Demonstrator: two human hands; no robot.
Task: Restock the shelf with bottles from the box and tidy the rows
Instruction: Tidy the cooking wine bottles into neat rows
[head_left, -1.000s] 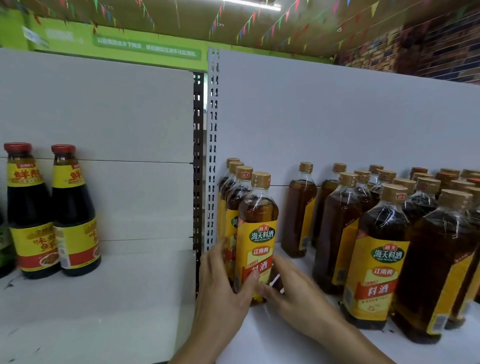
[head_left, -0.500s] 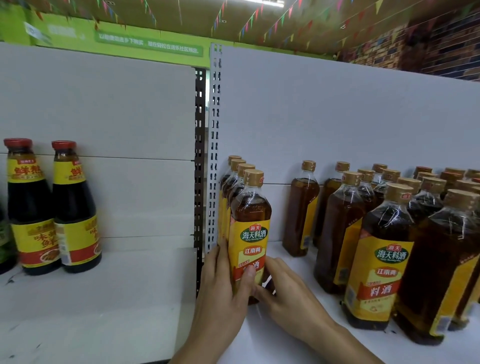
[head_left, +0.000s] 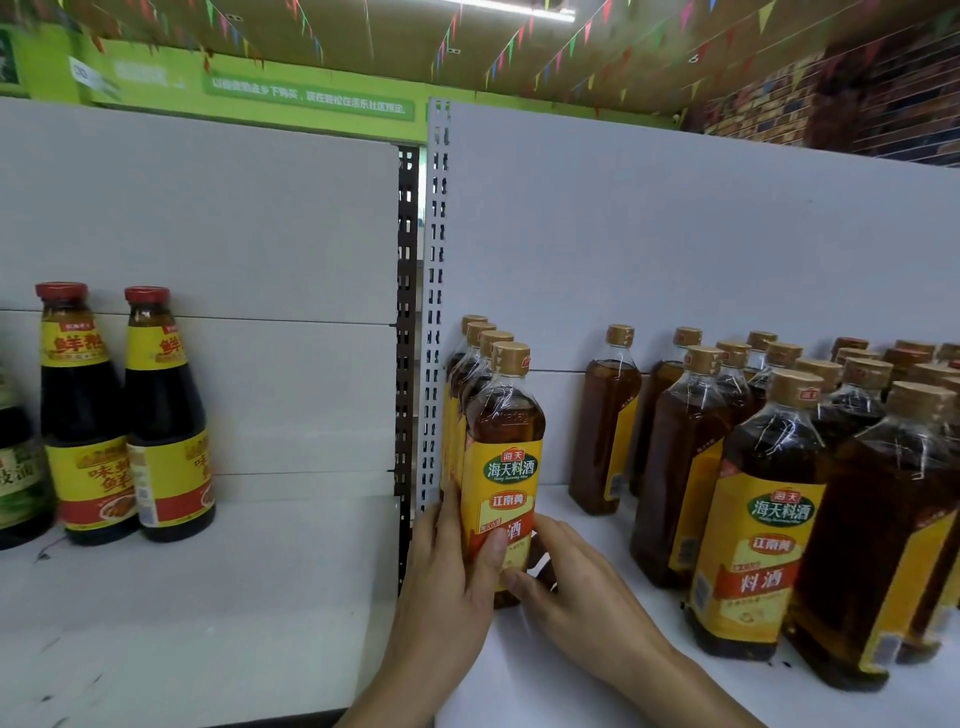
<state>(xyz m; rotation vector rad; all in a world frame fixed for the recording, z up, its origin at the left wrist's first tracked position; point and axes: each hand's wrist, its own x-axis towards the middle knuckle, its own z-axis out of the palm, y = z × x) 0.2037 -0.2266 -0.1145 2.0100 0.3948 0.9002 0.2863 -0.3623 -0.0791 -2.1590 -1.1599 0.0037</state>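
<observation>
Gripping the front cooking wine bottle (head_left: 503, 467) with both hands, I have my left hand (head_left: 447, 587) wrapped round its left side, the thumb laid across the lower part of the yellow label. My right hand (head_left: 587, 597) takes the right side: its thumb tip presses on the foot of the label and its fingers curl round the base.

The bottle stands upright on the white shelf (head_left: 561, 675), at the far left end of this bay, just beside the perforated upright (head_left: 435, 312). It heads a single-file row. I count four tan caps one behind another, running back towards the rear panel, so there are four bottles in that row, counting the one I hold.

Across a bare strip of shelf to the right stand the other cooking wine bottles (head_left: 763, 525), in several rows. The two nearest the gap, at the back, are turned so their labels face sideways. I make out over a dozen caps there, but they overlap and run off the right edge, so I cannot tell the exact number.

In the left bay, on the neighbouring shelf (head_left: 234, 597), two dark sauce bottles (head_left: 166, 415) with red caps and yellow labels stand side by side. One green-labelled bottle (head_left: 18, 478) sits beside them, cut off by the left edge.
</observation>
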